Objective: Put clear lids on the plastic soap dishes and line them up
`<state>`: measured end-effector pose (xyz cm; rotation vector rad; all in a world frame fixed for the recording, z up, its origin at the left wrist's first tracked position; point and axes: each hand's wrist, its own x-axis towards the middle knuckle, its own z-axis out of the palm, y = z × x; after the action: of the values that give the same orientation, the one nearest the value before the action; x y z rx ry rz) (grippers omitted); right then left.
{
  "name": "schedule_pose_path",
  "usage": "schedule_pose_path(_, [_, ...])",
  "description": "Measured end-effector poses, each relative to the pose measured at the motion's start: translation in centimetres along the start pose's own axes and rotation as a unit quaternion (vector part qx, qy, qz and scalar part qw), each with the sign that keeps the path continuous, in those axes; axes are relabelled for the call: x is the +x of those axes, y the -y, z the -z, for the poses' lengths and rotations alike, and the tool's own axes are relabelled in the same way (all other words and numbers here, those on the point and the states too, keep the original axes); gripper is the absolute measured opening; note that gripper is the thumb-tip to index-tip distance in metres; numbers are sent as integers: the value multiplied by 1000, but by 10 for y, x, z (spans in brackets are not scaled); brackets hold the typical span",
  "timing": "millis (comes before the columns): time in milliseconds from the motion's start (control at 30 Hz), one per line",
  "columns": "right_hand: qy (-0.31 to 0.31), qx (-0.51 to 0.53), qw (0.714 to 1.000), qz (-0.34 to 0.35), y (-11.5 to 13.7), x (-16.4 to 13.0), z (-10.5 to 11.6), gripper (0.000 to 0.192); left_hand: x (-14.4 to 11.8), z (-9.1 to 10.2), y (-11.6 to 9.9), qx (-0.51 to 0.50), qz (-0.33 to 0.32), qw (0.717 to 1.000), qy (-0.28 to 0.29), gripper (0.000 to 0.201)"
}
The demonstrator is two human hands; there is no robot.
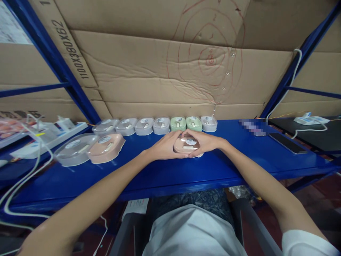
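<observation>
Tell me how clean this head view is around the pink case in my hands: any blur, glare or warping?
Head view: the pink case between left hand and right hand is sharp and evenly lit, with faint glare on its clear lid. Wide-angle warping bends the blue shelf edge and frame posts. A pixelated patch hides something at the back right.

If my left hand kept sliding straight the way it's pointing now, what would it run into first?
The left hand points right, onto the pink case it already grips; just beyond that is the right hand.
</observation>
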<state>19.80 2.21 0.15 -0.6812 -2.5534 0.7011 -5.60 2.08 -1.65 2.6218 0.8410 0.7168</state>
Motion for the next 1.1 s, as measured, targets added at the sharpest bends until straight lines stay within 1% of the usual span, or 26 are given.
schedule_pose_path(167, [-1, 22, 1000, 8, -1, 1, 0, 78, 0, 1, 0, -13, -4, 1000, 11, 81])
schedule_pose_path(400, [-4, 48, 999, 4, 1, 1, 3, 76, 1, 6, -6, -7, 3, 1000, 18, 87])
schedule_pose_path(500, [-4, 51, 999, -11, 2, -2, 12, 74, 0, 7, -5, -6, 10, 1000, 17, 102])
schedule_pose_path(600, [-26, 28, 999, -34, 3, -10, 31, 70, 0, 6, -1, -5, 26, 1000, 13, 120])
schedule_pose_path(633, [-35, 17, 998, -51, 3, -14, 38, 68, 0, 6, 0, -2, 35, 999, 14, 123])
schedule_pose_path(700, [-38, -1, 993, -108, 2, -25, 55, 66, 0, 5, 2, 13, 47, 999, 20, 122])
schedule_pose_path(800, [-28, -25, 982, -186, -3, -43, 77, 64, 1, 6, 5, 46, 33, 997, 44, 103])
schedule_pose_path(867, [-11, -55, 969, -241, -9, -54, 89, 66, 1, 7, 6, 52, 19, 997, 53, 91])
schedule_pose_path(967, [27, -71, 941, -330, -18, -68, 100, 73, 1, 8, 7, 43, 15, 998, 48, 87])
schedule_pose_path(1033, [42, -72, 928, -362, -22, -73, 104, 79, 1, 8, 7, 41, 17, 998, 52, 87])
schedule_pose_path(1100, [45, -86, 921, -378, -23, -77, 107, 83, 1, 8, 7, 42, 16, 997, 55, 86])
